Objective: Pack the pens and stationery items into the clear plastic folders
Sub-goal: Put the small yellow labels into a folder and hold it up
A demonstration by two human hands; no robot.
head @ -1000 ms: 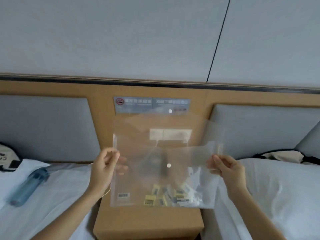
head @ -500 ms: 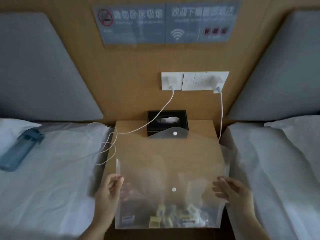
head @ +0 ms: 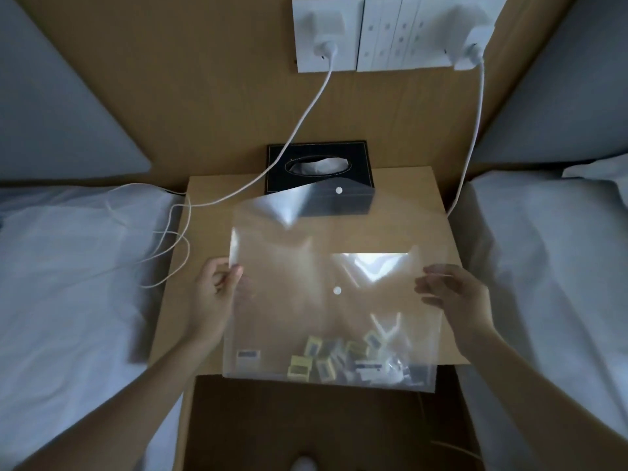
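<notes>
Folder (head: 306,266), flap open, hangs above the nightstand (head: 210,205), both hands (head: 217,294) (head: 452,300) pinching its side edges.

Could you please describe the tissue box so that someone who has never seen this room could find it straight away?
Look at the wooden bedside table between the two white beds. At its back edge, below the wall sockets, sits the tissue box. It is the only black thing there, with an oval slot showing tissue, partly behind the clear folder.
</notes>
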